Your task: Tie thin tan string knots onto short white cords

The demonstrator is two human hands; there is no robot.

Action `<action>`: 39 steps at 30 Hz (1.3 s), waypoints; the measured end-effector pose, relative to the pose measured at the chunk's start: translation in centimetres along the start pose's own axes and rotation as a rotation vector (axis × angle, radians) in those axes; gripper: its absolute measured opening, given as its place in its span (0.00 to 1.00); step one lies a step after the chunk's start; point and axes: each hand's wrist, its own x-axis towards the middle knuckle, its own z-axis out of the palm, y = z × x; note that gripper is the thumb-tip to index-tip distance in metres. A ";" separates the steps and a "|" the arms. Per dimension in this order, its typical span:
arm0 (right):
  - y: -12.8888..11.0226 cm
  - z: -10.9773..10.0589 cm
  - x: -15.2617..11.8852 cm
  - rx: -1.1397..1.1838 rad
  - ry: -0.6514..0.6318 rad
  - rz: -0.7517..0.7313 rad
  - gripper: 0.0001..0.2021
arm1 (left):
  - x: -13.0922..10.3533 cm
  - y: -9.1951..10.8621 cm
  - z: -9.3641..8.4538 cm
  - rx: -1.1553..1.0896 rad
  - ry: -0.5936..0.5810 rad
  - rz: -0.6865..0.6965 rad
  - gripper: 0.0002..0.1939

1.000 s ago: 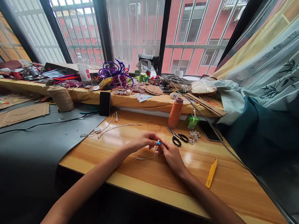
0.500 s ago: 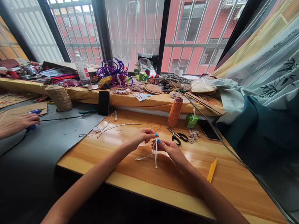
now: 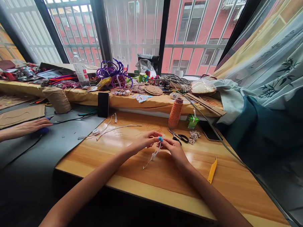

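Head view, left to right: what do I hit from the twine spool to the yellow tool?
Twine spool → upright black phone → left hand → right hand → green drink carton → yellow tool. White cord overlaps the hands, so it's omitted.

Long, slim, bare forearms (image 3: 107, 165) and slender bare hands (image 3: 174, 149) with bright blue, polished thumbnails (image 3: 160, 139)
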 end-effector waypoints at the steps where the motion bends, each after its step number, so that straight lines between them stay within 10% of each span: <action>1: -0.1 -0.3 0.1 -0.090 0.033 -0.062 0.16 | 0.0 0.1 0.1 0.024 -0.021 -0.012 0.18; 8: -0.7 -6.4 1.5 -0.896 0.382 -0.404 0.18 | 0.6 -0.9 -0.1 0.068 -0.015 -0.091 0.09; 11: 0.3 -10.5 1.7 -1.265 0.571 -0.271 0.24 | 0.9 -1.4 -0.6 0.097 0.036 -0.103 0.12; 15: 2.8 -13.6 1.8 -1.440 0.454 -0.007 0.26 | 1.2 -2.0 -0.6 0.093 0.024 -0.149 0.11; 26: 5.3 -15.1 3.5 -1.408 0.399 -0.081 0.17 | 1.4 -1.8 -0.7 0.155 -0.034 -0.145 0.08; 39: 2.3 -11.8 2.3 -1.655 0.512 0.123 0.16 | 1.3 -2.7 -0.3 0.514 0.134 0.060 0.14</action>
